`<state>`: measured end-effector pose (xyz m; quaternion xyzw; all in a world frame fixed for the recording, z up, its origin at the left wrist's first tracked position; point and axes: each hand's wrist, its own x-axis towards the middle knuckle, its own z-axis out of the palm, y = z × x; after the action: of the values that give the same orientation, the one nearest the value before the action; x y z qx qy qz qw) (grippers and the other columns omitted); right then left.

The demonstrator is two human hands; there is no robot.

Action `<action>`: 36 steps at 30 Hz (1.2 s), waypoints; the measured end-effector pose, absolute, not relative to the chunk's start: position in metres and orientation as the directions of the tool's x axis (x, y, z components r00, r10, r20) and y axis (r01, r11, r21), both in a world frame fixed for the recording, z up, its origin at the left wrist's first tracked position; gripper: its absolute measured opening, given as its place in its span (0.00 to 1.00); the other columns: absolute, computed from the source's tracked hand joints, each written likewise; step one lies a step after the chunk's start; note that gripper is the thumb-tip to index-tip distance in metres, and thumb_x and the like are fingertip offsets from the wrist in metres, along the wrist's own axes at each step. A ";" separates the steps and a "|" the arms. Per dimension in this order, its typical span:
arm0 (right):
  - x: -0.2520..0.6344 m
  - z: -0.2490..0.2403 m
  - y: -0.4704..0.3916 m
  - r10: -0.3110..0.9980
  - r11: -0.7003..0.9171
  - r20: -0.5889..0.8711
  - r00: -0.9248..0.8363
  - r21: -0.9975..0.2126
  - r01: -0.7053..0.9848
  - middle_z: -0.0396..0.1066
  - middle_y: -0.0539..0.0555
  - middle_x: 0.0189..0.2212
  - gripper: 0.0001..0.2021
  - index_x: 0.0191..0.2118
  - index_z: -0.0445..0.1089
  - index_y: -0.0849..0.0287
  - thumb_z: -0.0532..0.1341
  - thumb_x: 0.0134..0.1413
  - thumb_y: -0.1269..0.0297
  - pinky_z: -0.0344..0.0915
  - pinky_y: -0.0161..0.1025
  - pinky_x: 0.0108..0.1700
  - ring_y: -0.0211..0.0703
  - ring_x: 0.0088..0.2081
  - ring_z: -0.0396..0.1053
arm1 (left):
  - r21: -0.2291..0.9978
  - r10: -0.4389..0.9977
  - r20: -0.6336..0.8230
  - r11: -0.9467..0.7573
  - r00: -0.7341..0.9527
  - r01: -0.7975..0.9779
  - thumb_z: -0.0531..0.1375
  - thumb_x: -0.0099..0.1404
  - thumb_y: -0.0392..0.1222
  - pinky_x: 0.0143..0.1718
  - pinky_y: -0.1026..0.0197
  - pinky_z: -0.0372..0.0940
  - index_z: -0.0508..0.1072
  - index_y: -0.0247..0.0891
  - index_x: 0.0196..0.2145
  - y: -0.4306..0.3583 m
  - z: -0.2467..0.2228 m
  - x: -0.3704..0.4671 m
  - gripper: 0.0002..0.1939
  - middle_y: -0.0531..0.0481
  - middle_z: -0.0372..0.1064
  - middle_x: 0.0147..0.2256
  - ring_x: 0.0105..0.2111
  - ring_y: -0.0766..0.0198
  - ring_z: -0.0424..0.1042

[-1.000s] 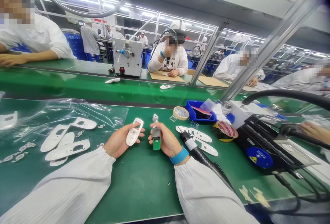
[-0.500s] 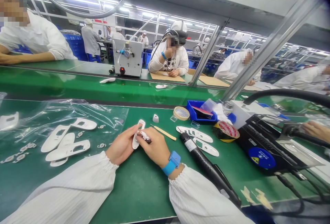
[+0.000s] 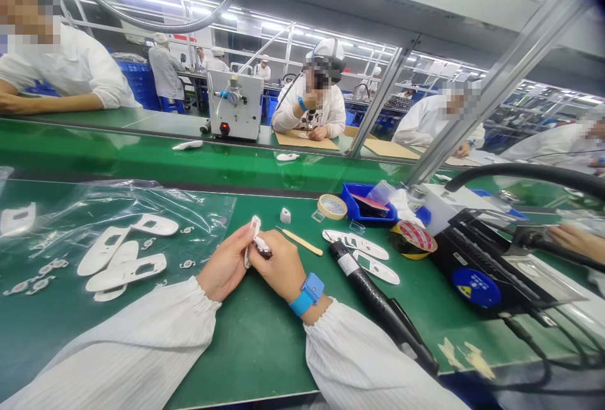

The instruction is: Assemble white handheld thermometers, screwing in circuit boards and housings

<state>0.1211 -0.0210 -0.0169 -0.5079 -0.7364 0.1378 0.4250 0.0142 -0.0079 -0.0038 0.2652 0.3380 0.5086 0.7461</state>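
My left hand (image 3: 225,265) is closed around a narrow white plastic shell (image 3: 256,224), whose upper end with an opening sticks out above the fingers. Pressed close against it, my right hand (image 3: 282,264) pinches a small white piece with a dark end (image 3: 260,245); the fingers hide most of it, so its kind is unclear. A blue wrist strap (image 3: 307,295) circles the right wrist. Just beyond the hands are a small white cap (image 3: 285,215) and a cream-handled pick (image 3: 302,242). Several white shells (image 3: 125,268) lie on a clear plastic bag to the left.
On the right are more white shells (image 3: 375,267), a black electric screwdriver (image 3: 378,303), tape rolls (image 3: 332,206), a blue bin (image 3: 368,203) and a black machine (image 3: 482,271). Small white ring parts (image 3: 40,285) lie at left. Co-workers sit beyond the green conveyor belt (image 3: 236,164).
My right hand has shifted slightly left and in against the left, and the held shell is turned and more covered. White parts on the conveyor belt have moved left.
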 end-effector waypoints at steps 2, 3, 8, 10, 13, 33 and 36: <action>0.122 -0.017 -0.020 0.867 0.454 0.480 -0.135 -0.649 0.611 0.66 0.51 0.25 0.05 0.30 0.68 0.56 0.55 0.50 0.67 0.59 0.34 0.32 0.38 0.28 0.63 | 0.735 0.938 -0.245 0.344 0.243 -0.584 0.55 0.61 0.34 0.39 0.68 0.64 0.72 0.35 0.37 -0.007 -0.003 0.014 0.08 0.48 0.71 0.34 0.36 0.67 0.69; 0.123 -0.018 -0.020 0.869 0.456 0.475 -0.138 -0.661 0.596 0.67 0.51 0.27 0.06 0.32 0.68 0.56 0.55 0.50 0.67 0.60 0.34 0.33 0.39 0.30 0.64 | 0.735 0.939 -0.244 0.343 0.244 -0.585 0.54 0.61 0.34 0.39 0.68 0.64 0.72 0.35 0.37 -0.007 -0.002 0.013 0.08 0.48 0.71 0.34 0.36 0.67 0.69; 0.129 -0.021 -0.018 0.900 0.414 0.422 -0.110 -0.747 0.521 0.70 0.52 0.32 0.09 0.38 0.69 0.56 0.57 0.48 0.70 0.62 0.36 0.38 0.40 0.34 0.66 | 0.748 0.944 -0.216 0.324 0.249 -0.580 0.54 0.61 0.35 0.41 0.62 0.64 0.70 0.34 0.38 -0.003 -0.003 0.007 0.08 0.47 0.71 0.34 0.37 0.64 0.69; 0.130 -0.022 -0.018 0.906 0.404 0.409 -0.105 -0.767 0.499 0.70 0.52 0.32 0.09 0.37 0.69 0.56 0.57 0.48 0.70 0.62 0.37 0.38 0.40 0.33 0.66 | 0.752 0.944 -0.220 0.324 0.244 -0.574 0.55 0.60 0.35 0.43 0.62 0.64 0.70 0.34 0.39 -0.002 -0.004 0.005 0.08 0.46 0.71 0.34 0.38 0.63 0.69; 0.131 -0.022 -0.018 0.905 0.411 0.413 -0.105 -0.779 0.474 0.70 0.52 0.32 0.09 0.38 0.69 0.56 0.58 0.48 0.70 0.62 0.37 0.39 0.40 0.34 0.66 | 0.748 0.940 -0.220 0.334 0.261 -0.573 0.55 0.60 0.35 0.42 0.62 0.64 0.70 0.34 0.39 -0.001 -0.004 0.004 0.09 0.46 0.72 0.35 0.38 0.63 0.69; 0.142 -0.018 -0.007 0.846 0.534 0.440 -0.303 -0.712 0.456 0.65 0.48 0.25 0.01 0.29 0.64 0.60 0.58 0.47 0.69 0.57 0.33 0.32 0.35 0.27 0.60 | 0.830 0.854 -0.165 0.390 0.493 -0.399 0.57 0.60 0.39 0.42 0.68 0.63 0.73 0.35 0.39 -0.001 0.001 0.001 0.10 0.47 0.72 0.36 0.37 0.66 0.68; 0.143 -0.017 -0.006 0.851 0.524 0.414 -0.323 -0.720 0.454 0.63 0.48 0.24 0.04 0.27 0.63 0.60 0.60 0.46 0.67 0.56 0.33 0.32 0.35 0.27 0.59 | 0.841 0.833 -0.172 0.403 0.526 -0.362 0.57 0.60 0.38 0.42 0.67 0.62 0.73 0.35 0.40 -0.001 0.001 -0.001 0.11 0.46 0.72 0.36 0.38 0.65 0.68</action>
<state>0.1433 -0.0060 -0.0172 -0.4209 -0.7751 0.2468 0.4014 -0.0008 -0.0010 0.0008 0.3907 0.3014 0.3821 0.7813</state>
